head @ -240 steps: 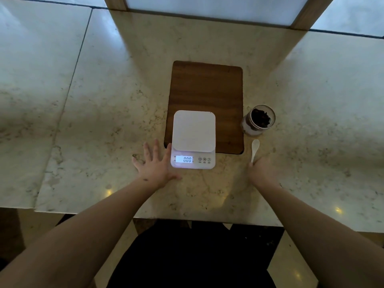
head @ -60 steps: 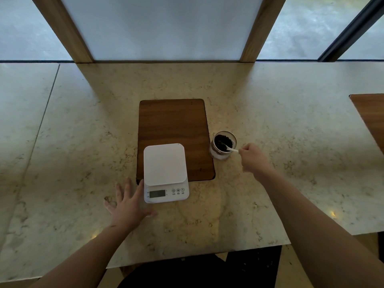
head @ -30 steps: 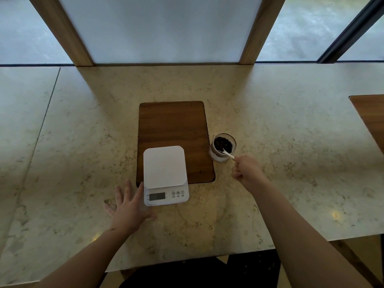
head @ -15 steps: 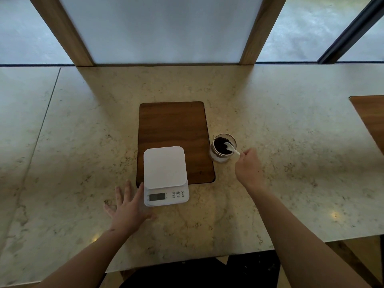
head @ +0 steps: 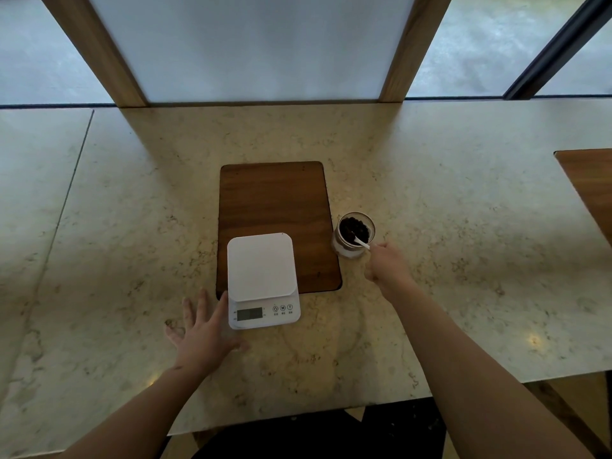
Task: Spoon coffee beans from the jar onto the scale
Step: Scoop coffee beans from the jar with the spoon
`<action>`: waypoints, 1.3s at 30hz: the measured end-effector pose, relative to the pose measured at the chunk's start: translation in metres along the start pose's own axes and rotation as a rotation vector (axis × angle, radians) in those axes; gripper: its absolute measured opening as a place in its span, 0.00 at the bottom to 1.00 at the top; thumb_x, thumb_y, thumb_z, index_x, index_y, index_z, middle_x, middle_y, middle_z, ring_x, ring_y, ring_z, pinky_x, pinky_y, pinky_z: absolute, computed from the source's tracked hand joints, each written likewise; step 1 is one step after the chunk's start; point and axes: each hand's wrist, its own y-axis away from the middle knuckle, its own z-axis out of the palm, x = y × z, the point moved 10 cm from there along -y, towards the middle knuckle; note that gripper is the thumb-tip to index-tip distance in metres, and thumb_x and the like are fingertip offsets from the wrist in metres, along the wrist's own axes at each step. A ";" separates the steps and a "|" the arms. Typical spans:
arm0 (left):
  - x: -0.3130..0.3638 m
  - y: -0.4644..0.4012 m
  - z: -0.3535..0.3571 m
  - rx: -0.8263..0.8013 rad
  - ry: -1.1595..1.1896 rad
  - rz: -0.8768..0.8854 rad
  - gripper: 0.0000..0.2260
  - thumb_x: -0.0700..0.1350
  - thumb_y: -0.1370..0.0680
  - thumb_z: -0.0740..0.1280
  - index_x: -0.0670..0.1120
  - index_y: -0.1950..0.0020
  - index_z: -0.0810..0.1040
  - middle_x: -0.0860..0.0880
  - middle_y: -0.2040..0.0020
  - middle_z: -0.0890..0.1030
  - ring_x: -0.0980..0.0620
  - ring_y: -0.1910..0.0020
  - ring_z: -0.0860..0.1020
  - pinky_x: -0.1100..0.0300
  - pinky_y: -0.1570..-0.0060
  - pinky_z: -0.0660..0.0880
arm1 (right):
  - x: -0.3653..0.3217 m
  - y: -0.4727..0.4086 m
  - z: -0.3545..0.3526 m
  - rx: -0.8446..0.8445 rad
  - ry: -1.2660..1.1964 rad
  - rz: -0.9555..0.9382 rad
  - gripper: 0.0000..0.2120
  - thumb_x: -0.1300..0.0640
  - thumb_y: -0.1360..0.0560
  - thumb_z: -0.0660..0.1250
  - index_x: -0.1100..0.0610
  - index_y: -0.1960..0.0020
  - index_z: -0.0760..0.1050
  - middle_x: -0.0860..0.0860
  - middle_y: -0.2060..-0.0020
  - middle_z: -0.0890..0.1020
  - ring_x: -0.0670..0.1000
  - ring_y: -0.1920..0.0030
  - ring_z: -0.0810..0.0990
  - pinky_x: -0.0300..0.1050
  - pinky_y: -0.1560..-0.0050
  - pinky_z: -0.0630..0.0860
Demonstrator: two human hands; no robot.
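Observation:
A small glass jar (head: 342,251) of dark coffee beans (head: 353,226) stands on the marble counter just right of the wooden board. My right hand (head: 387,265) grips the handle of a white spoon (head: 361,242), whose bowl dips into the beans. The white digital scale (head: 261,276) sits on the board's near end, its platform bare and its display dim. My left hand (head: 203,332) lies flat on the counter, fingers spread, touching the scale's left front corner.
A dark wooden board (head: 276,207) lies under the scale's far part. Another wooden surface (head: 591,183) shows at the right edge. Wooden posts and frosted panels stand along the counter's far edge (head: 265,102). The counter's near edge (head: 298,422) is close to my body.
Half a second ago the spoon's bowl was at the top of the jar; now it sits deeper in the beans and my right hand has dropped slightly. My left hand has not moved.

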 end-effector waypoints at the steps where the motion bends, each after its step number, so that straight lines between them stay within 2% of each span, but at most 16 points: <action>1: 0.000 0.001 -0.001 0.003 -0.004 0.001 0.54 0.71 0.30 0.69 0.61 0.21 0.33 0.46 0.20 0.29 0.38 0.25 0.25 0.22 0.31 0.38 | 0.003 -0.001 0.000 -0.006 -0.029 0.021 0.06 0.61 0.18 0.55 0.57 0.53 0.66 0.53 0.64 0.66 0.50 0.69 0.62 0.46 0.73 0.63; 7: 0.002 0.001 -0.004 0.008 -0.007 0.001 0.54 0.71 0.31 0.69 0.61 0.21 0.33 0.46 0.20 0.30 0.38 0.25 0.26 0.22 0.31 0.38 | 0.008 -0.003 0.004 -0.041 -0.124 0.056 0.15 0.62 0.17 0.56 0.54 0.63 0.61 0.51 0.70 0.60 0.49 0.74 0.58 0.46 0.72 0.57; 13: -0.001 -0.001 -0.002 -0.001 -0.016 -0.003 0.55 0.71 0.32 0.69 0.61 0.21 0.33 0.46 0.20 0.30 0.38 0.25 0.25 0.22 0.32 0.38 | 0.013 0.000 0.003 -0.059 -0.173 0.103 0.11 0.60 0.16 0.55 0.56 0.58 0.64 0.51 0.69 0.63 0.48 0.73 0.60 0.43 0.75 0.60; 22: -0.002 -0.001 0.000 -0.004 -0.015 -0.003 0.54 0.72 0.31 0.69 0.62 0.21 0.33 0.46 0.20 0.29 0.38 0.25 0.25 0.22 0.32 0.37 | 0.022 -0.001 0.002 -0.074 -0.288 0.162 0.11 0.61 0.16 0.55 0.57 0.57 0.65 0.50 0.69 0.61 0.47 0.75 0.59 0.38 0.81 0.60; 26: -0.001 -0.002 0.000 -0.004 -0.019 -0.005 0.54 0.71 0.31 0.70 0.62 0.21 0.32 0.46 0.21 0.28 0.38 0.25 0.25 0.22 0.32 0.37 | 0.024 -0.002 0.001 -0.068 -0.289 0.161 0.10 0.61 0.16 0.55 0.57 0.57 0.66 0.50 0.70 0.62 0.46 0.77 0.59 0.38 0.81 0.61; 34: -0.004 -0.003 0.002 0.003 -0.007 0.002 0.55 0.73 0.33 0.68 0.63 0.21 0.33 0.47 0.20 0.30 0.38 0.25 0.25 0.22 0.32 0.37 | 0.018 -0.002 -0.007 -0.033 -0.220 0.088 0.08 0.58 0.16 0.55 0.55 0.54 0.67 0.51 0.67 0.65 0.48 0.73 0.61 0.41 0.78 0.61; 39: -0.003 -0.002 0.001 0.005 -0.011 0.000 0.54 0.74 0.32 0.67 0.62 0.21 0.33 0.47 0.20 0.29 0.38 0.25 0.25 0.22 0.32 0.38 | 0.012 -0.001 -0.009 -0.029 -0.254 0.067 0.10 0.61 0.16 0.55 0.56 0.56 0.66 0.51 0.68 0.63 0.48 0.73 0.60 0.40 0.79 0.60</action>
